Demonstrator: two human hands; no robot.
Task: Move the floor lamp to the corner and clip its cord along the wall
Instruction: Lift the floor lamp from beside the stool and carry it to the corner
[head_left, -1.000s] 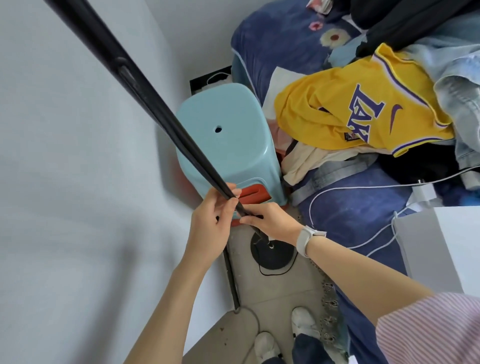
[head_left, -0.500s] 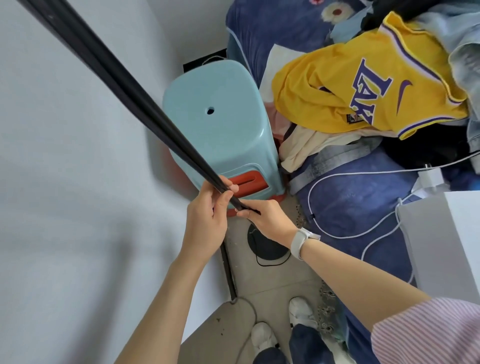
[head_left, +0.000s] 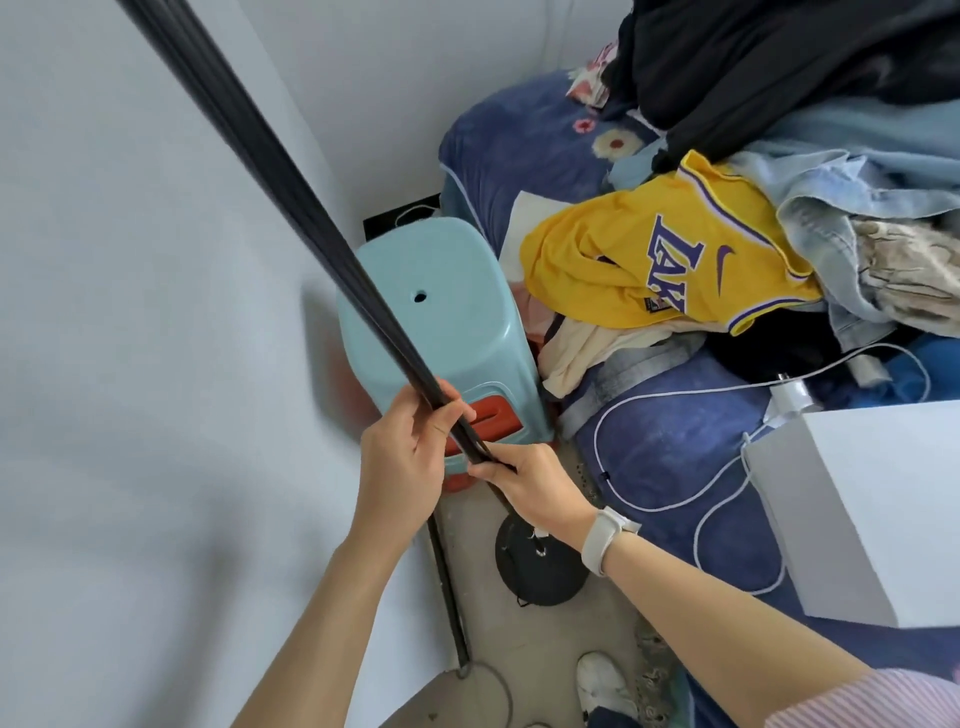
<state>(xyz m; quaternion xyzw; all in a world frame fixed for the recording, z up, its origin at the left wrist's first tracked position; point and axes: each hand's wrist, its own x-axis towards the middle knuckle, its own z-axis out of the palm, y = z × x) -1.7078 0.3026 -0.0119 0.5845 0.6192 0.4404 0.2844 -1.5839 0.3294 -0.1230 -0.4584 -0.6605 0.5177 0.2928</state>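
Note:
The floor lamp's black pole (head_left: 291, 208) runs from the top left down to its round black base (head_left: 535, 566) on the concrete floor beside the wall. My left hand (head_left: 410, 457) is wrapped around the pole low down. My right hand (head_left: 535, 488) grips the pole just below the left one, fingers closed on it. A thin black cord (head_left: 522, 603) peeks out at the base's edge. The lamp's head is out of view.
A light blue plastic stool (head_left: 447, 322), stacked on a red one, stands against the wall behind the pole. The bed (head_left: 670, 447) on the right carries a yellow jersey (head_left: 644, 260), piled clothes, a white charger cable and a white box (head_left: 872, 509). A dark strip (head_left: 447, 582) runs along the wall's foot.
Both hands keep their hold on the pole. The camera has tilted, so the stool, bed and hands sit lower in view, and more of the far corner shows.

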